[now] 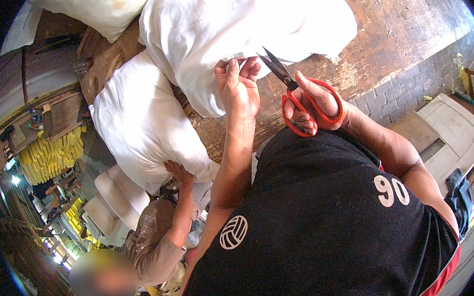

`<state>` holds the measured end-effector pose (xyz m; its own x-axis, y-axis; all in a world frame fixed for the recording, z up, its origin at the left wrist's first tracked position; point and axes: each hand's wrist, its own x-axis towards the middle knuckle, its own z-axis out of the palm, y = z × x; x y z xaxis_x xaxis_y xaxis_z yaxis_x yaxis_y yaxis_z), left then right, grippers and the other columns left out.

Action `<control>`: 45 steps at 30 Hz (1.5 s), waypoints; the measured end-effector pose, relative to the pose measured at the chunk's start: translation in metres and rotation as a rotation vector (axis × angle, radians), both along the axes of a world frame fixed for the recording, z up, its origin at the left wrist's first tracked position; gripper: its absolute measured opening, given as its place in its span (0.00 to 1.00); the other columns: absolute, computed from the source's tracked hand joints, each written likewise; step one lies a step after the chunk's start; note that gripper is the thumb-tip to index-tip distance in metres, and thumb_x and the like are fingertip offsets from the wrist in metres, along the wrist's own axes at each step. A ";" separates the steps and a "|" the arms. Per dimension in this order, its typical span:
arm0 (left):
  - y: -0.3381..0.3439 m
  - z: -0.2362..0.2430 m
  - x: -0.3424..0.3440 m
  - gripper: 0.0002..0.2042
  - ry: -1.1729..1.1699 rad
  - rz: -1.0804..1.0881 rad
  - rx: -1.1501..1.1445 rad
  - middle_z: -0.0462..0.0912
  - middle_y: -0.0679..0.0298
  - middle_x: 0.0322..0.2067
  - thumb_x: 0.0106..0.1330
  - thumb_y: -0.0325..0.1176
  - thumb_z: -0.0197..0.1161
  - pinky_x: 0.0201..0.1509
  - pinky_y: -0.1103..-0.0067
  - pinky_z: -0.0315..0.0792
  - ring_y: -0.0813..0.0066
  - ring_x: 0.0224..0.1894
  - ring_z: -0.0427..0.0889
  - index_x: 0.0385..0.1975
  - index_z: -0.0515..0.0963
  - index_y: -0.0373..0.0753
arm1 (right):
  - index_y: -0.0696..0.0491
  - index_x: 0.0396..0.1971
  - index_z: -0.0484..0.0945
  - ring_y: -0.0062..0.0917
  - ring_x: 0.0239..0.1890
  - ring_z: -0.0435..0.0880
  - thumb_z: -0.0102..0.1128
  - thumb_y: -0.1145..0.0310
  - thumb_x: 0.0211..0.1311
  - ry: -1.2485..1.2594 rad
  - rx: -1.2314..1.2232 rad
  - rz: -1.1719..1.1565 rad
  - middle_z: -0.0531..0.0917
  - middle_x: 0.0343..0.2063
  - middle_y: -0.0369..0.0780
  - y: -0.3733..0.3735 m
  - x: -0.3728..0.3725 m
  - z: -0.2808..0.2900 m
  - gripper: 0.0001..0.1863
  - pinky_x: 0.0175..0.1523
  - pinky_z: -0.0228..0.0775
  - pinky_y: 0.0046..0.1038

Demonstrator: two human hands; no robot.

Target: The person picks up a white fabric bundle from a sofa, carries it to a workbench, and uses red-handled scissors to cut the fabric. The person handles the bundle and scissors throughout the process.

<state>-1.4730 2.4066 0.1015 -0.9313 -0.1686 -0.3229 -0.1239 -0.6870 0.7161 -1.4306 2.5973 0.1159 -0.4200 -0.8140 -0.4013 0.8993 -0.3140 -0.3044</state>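
Observation:
A large white stuffed cushion (249,19) lies on the wooden table in front of me. At its near edge my left hand (238,86) has its fingers closed in a pinch on the white fabric. Scissors (282,69) with red loop handles and dark blades are in my right hand (317,103), with thumb and fingers through the loops. The blades stand slightly apart. Their tips point up and left, close to the cushion's edge beside my left fingers. Whether they touch the fabric I cannot tell.
Another white cushion (134,117) lies to the left, with a co-worker's hand (180,172) on it. A third cushion (107,13) is at the far left. The worn wooden table (388,19) extends right. Yellow strips (54,154) are stacked at left; pale panels (447,131) stand at right.

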 end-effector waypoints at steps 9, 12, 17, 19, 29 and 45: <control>0.005 0.006 0.001 0.07 -0.003 0.035 0.002 0.79 0.56 0.40 0.69 0.29 0.53 0.40 0.72 0.79 0.62 0.40 0.82 0.43 0.67 0.39 | 0.60 0.26 0.77 0.20 0.08 0.66 0.25 0.31 0.64 0.059 0.046 -0.024 0.65 0.08 0.33 -0.002 -0.001 0.002 0.45 0.14 0.63 0.22; 0.006 0.008 0.001 0.07 -0.017 0.053 -0.001 0.79 0.56 0.41 0.69 0.29 0.53 0.40 0.72 0.79 0.62 0.40 0.82 0.43 0.67 0.39 | 0.61 0.26 0.77 0.21 0.07 0.66 0.25 0.31 0.64 0.041 0.044 -0.005 0.65 0.08 0.33 -0.001 -0.001 0.002 0.45 0.13 0.62 0.22; 0.003 0.005 0.001 0.07 -0.027 0.033 -0.009 0.79 0.56 0.40 0.69 0.28 0.53 0.39 0.73 0.80 0.62 0.40 0.83 0.43 0.66 0.39 | 0.61 0.26 0.78 0.21 0.07 0.66 0.25 0.31 0.64 0.062 0.069 -0.005 0.65 0.07 0.34 -0.001 -0.002 0.002 0.45 0.13 0.62 0.22; 0.003 0.006 0.001 0.07 -0.019 0.018 -0.007 0.79 0.56 0.40 0.69 0.28 0.53 0.38 0.73 0.81 0.62 0.40 0.83 0.43 0.66 0.39 | 0.61 0.26 0.78 0.21 0.06 0.66 0.25 0.30 0.64 0.072 0.072 -0.015 0.65 0.07 0.34 -0.002 -0.003 0.004 0.45 0.13 0.62 0.22; 0.006 0.008 0.000 0.07 -0.022 0.047 0.024 0.78 0.58 0.38 0.68 0.27 0.54 0.38 0.73 0.81 0.62 0.38 0.83 0.42 0.66 0.40 | 0.61 0.24 0.77 0.21 0.06 0.66 0.26 0.31 0.65 0.109 0.120 -0.041 0.65 0.06 0.34 -0.003 -0.001 0.002 0.44 0.13 0.61 0.21; 0.004 0.005 0.003 0.07 -0.009 0.050 0.009 0.78 0.59 0.38 0.68 0.28 0.54 0.41 0.71 0.80 0.63 0.39 0.82 0.41 0.66 0.41 | 0.56 0.30 0.70 0.21 0.09 0.69 0.33 0.39 0.69 0.335 0.357 -0.108 0.70 0.10 0.37 -0.005 -0.004 0.021 0.32 0.14 0.59 0.21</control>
